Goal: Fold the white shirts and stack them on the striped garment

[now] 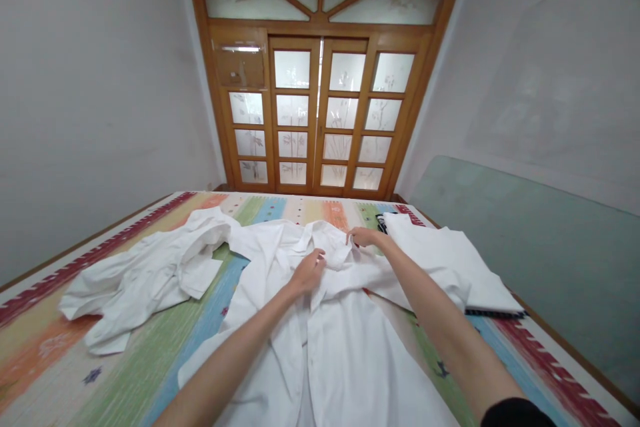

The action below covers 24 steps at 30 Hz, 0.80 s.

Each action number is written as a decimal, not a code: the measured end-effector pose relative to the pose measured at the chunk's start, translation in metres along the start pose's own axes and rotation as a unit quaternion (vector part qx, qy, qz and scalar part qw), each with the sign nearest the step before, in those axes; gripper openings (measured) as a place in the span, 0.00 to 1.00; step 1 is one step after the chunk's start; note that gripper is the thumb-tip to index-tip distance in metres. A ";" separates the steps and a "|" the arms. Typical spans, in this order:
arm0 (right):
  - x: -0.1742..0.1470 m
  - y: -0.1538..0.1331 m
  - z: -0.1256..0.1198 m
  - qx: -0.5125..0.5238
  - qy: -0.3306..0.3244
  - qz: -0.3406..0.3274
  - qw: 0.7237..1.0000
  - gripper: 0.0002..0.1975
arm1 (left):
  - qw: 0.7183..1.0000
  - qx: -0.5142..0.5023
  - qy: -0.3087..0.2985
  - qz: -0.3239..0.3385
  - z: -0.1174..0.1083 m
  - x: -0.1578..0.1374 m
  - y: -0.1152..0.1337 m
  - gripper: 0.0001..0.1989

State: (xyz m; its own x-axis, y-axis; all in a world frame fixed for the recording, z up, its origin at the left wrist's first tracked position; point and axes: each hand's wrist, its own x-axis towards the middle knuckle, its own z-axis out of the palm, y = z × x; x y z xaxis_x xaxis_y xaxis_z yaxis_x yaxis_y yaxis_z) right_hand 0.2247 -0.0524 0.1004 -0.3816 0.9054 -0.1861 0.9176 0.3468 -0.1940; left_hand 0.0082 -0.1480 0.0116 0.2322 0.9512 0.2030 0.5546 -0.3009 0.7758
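A white collared shirt (345, 347) lies front up across the middle of the bed, its front edges running down toward me and its sleeves spread to the sides. My left hand (309, 271) is closed at the shirt's front just below the collar, fingers pinching the cloth. At the right side of the collar (325, 243), my right hand (364, 237) grips the fabric between thumb and fingers. The fingertips of both hands are partly hidden by folds.
Another white garment (150, 273) lies crumpled at the left. Folded white clothes (450, 257) are stacked at the right, over something black and white. A striped bedspread (165, 353) covers the bed. A pale green panel (540, 247) stands along the right edge; wooden glazed doors (320, 120) are beyond.
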 end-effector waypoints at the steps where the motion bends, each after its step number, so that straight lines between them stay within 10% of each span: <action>1: 0.000 0.001 -0.002 -0.015 -0.002 0.005 1.000 0.16 | 0.999 0.020 0.025 0.005 -0.012 0.010 -0.003 0.18; 9: -0.001 -0.010 0.007 -0.124 0.058 0.056 0.989 0.13 | 0.968 0.249 0.013 -0.037 -0.096 0.071 -0.049 0.23; 19: 0.028 -0.020 0.025 -0.102 0.129 0.133 0.977 0.19 | 0.922 0.355 -0.016 -0.156 -0.088 0.073 -0.073 0.38; 24: 0.044 -0.012 0.033 -0.050 0.140 0.093 0.984 0.20 | 0.923 0.378 -0.073 -0.021 -0.101 0.085 -0.060 0.37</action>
State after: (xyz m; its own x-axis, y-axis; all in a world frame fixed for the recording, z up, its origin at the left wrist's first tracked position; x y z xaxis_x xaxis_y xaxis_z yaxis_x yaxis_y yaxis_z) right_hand 0.1935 -0.0247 0.0632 -0.1726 0.9828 0.0658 0.9806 0.1777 -0.0824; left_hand -0.0862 -0.0420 0.0426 0.2718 0.9607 0.0559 0.9519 -0.2769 0.1310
